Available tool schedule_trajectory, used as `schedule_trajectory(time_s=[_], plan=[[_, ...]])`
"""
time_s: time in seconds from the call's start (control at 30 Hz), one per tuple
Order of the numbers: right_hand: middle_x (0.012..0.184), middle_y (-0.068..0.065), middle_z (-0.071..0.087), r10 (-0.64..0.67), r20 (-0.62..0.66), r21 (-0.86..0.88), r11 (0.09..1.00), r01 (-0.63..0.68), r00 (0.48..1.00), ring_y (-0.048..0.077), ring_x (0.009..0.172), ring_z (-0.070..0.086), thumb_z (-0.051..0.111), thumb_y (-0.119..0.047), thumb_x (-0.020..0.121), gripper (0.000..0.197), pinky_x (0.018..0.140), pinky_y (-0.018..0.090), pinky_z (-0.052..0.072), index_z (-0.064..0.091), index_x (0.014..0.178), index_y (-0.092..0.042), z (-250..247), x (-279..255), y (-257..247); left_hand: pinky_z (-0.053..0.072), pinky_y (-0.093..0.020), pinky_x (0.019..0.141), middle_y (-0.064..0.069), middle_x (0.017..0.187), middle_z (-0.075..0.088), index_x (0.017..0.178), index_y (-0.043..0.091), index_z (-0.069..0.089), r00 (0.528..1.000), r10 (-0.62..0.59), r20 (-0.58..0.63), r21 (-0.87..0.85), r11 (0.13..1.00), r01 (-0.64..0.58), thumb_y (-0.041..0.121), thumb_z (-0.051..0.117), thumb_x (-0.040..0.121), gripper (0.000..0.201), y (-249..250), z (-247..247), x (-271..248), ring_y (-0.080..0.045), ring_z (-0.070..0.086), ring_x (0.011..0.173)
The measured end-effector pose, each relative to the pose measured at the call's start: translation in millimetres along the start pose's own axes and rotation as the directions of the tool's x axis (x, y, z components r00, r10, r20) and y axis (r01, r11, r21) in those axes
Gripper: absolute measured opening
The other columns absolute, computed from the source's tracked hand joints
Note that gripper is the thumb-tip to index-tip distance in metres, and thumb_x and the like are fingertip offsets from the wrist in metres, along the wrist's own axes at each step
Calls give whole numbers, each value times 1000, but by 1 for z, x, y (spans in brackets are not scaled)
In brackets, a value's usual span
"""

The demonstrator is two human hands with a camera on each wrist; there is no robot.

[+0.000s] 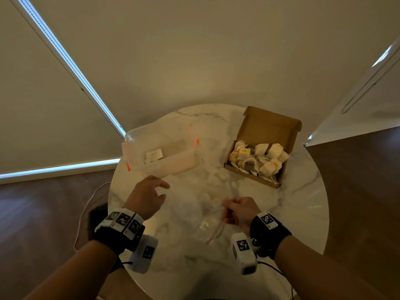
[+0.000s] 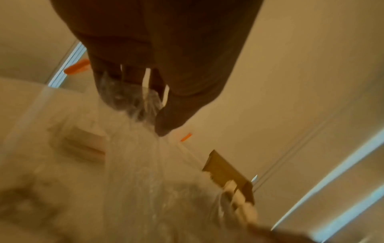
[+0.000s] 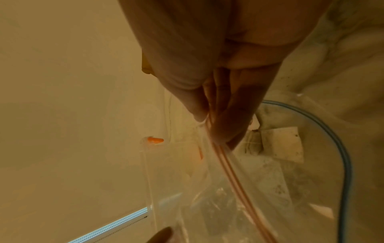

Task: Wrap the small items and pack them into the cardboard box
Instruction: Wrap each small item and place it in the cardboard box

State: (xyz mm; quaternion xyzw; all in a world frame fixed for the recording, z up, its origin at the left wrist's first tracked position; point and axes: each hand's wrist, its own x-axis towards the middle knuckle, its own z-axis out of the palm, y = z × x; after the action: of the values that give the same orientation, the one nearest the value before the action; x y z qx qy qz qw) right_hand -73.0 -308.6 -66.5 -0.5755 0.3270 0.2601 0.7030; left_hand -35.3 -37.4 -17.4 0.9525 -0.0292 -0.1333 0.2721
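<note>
Hands: right hand [image 3: 207, 82] pinches bag zip strip [image 3: 228, 164], wrist view alone shows.
</note>
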Motion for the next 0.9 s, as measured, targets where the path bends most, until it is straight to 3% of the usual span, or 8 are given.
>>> schedule_trajectory(time_s=[0.13,0.23,0.4,0.47,0.53,0.63,0.77,0.9], plan=[[63,20,62,36,77,158,986,-48,996,36,62,66,54,-2,93,18,53,33,58,60,80,9,9,-4,-5,47,-39,90,-7,128,51,101,27,65,959,209,-191,200,965,-170,43,74,76,31,25,24,-25,-29,50,112],[69,24,63,32,128,196,979,-57,991,37,66,67,55,2,91,12,55,33,58,60,84,9,18,-6,-7,44,-26,91,7,130,40,108,32,54,946,301,124,147,937,-317,56,61,79,38,60,52,-47,-13,45,110],[85,30,68,-31,109,163,987,13,994,39,79,70,56,-4,91,19,71,39,60,63,91,14,12,-1,-6,38,-17,69,8,113,53,96,26,60,961,233,148,117,961,-251,13,53,93,15,58,70,-34,-12,54,83],[83,22,72,-231,47,-208,949,235,972,31,80,71,56,-6,91,19,81,43,59,68,95,8,7,8,4,47,-24,76,5,111,63,100,20,70,964,247,99,129,957,-259,5,53,91,25,54,68,-27,-16,60,88],[92,14,73,-486,260,-688,512,513,834,29,87,69,54,-7,90,19,87,44,54,71,97,-2,8,13,11,52,-33,83,1,112,67,107,14,72,952,292,92,142,942,-303,2,55,89,28,54,66,-22,-21,64,95],[136,16,51,-229,567,-821,-76,566,791,32,129,44,43,-13,98,37,110,38,33,52,132,-4,24,19,19,49,-30,85,0,114,66,110,13,71,942,320,100,141,933,-331,1,55,88,30,60,63,-17,-22,63,100],[150,14,30,-161,488,-839,-357,410,858,36,137,29,53,-28,93,60,113,47,26,28,145,-13,39,47,30,48,-28,86,2,113,67,109,15,72,933,349,93,112,927,-358,1,53,88,32,64,62,-14,-19,63,100],[122,9,60,-283,455,-883,-269,385,845,29,110,57,42,-9,95,30,96,41,46,55,121,-14,43,63,32,54,-34,79,-4,105,70,101,10,73,925,368,94,97,921,-376,-3,56,83,28,61,67,-13,-25,66,92]])
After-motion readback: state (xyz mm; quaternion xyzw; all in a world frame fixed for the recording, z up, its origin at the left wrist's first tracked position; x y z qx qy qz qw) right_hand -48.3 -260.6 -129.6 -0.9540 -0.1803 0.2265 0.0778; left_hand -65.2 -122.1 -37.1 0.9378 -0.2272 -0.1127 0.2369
